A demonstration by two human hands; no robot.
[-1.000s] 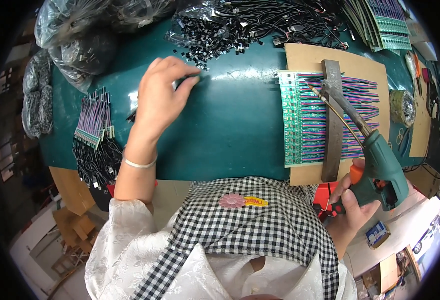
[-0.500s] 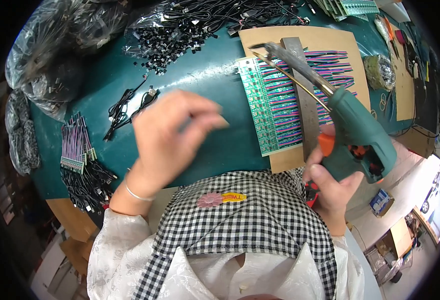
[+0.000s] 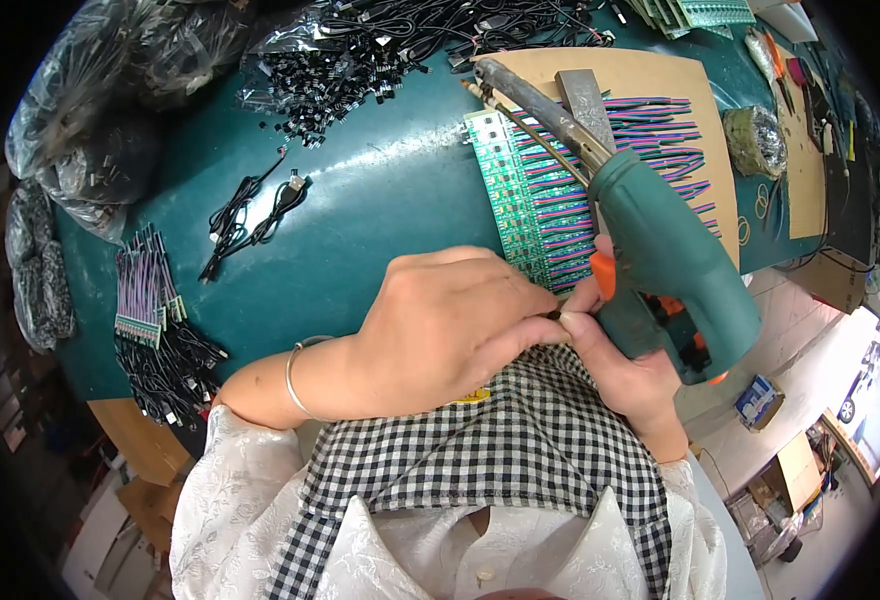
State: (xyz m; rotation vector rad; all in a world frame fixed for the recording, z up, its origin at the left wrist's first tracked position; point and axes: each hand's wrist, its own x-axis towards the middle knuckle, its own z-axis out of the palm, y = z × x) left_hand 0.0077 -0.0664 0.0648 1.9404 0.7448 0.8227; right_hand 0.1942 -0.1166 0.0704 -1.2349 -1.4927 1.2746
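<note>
My right hand (image 3: 628, 378) is wrapped round the handle of a green soldering gun (image 3: 675, 235) with an orange trigger. Its metal barrel (image 3: 545, 105) points to the upper left, over a row of green circuit boards (image 3: 520, 205) with thin coloured wires (image 3: 665, 160) attached. My left hand (image 3: 445, 325) is closed, its fingertips pinched together against the right thumb and forefinger, in front of the apron. A small dark bit shows between the fingertips, too little to name. Across the wires lies a flat metal bar (image 3: 582, 95), partly hidden behind the gun.
Under the boards is a tan board (image 3: 715, 130). Black cables (image 3: 260, 215) lie on the green table, and a heap of black connectors (image 3: 330, 90) sits behind them. A wired board bundle (image 3: 145, 320) is at the left, beside bulging plastic bags (image 3: 80, 120).
My left hand has come down and right from above the table to meet the right hand's fingers. The soldering gun has shifted slightly left in my right hand.
</note>
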